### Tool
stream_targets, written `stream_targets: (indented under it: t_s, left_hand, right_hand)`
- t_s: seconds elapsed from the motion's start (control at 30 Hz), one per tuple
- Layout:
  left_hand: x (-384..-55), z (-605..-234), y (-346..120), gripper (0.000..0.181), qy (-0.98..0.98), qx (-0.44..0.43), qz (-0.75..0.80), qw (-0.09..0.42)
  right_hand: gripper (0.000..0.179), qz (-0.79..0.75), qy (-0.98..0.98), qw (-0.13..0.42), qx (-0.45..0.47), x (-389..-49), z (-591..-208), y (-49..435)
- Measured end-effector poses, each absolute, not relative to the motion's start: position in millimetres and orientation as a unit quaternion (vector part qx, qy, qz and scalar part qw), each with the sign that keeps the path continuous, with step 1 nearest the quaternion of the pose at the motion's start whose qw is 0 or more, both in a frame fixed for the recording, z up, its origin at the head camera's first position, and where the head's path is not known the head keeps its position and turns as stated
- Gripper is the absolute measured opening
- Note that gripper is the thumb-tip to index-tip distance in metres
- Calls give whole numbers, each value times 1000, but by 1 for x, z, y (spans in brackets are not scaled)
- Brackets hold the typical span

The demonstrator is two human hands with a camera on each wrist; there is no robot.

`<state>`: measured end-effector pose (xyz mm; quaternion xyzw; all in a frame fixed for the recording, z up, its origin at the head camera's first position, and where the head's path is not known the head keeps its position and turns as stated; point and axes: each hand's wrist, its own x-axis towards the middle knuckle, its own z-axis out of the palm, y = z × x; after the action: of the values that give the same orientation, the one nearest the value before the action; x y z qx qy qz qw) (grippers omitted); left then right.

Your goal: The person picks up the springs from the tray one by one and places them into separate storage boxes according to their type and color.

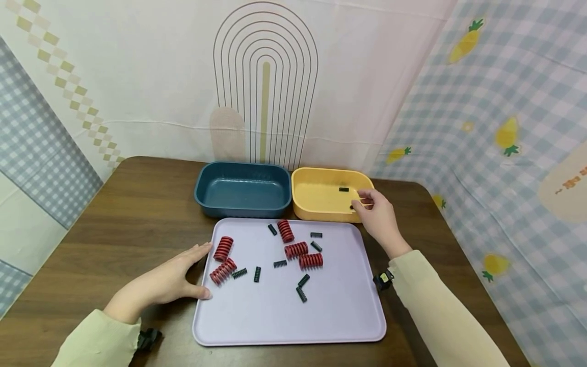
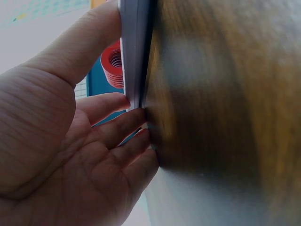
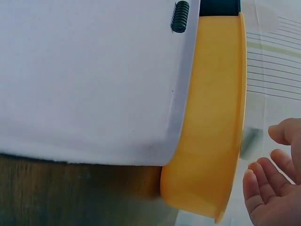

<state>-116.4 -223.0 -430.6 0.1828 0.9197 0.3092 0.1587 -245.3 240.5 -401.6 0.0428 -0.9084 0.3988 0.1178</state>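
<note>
right hand (image 1: 378, 216) over the right end of the yellow bin (image 1: 316, 196), thumb and fingers parted. in the right wrist view a small green spring, blurred, shows just off its fingertips; in the head view only a dark end of it shows by the thumb. cannot tell whether it hangs in the air or touches the bin. a second green spring (image 1: 344, 189) lies in the same bin, toward the back wall.

left hand (image 1: 167, 279) at the left edge of the tray (image 1: 339, 311), thumb spread wide from the fingers, fingers fairly straight. thumb and fingertips touch the rim; nothing pinched.

on the tray: five red springs (image 1: 311, 261), thick, all on their sides. two sit near the left hand, three in a loose group toward the back. eight small green springs (image 1: 257, 274) scattered among and in front of them; two of these lie end to end near the middle.

blue bin (image 1: 243, 199) beside the yellow one, both behind the tray, on a brown wooden table (image 1: 114, 219). patterned cloth (image 1: 367, 76) hangs behind.
</note>
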Motion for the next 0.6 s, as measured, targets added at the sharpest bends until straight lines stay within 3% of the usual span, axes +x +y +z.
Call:
stream_targets:
  t_s: [0.6]
  left_hand:
    - [-117,-427,-222,109,918,171,309,178]
  right_hand:
    - [53,391,-907,83,133,-217,-393,235]
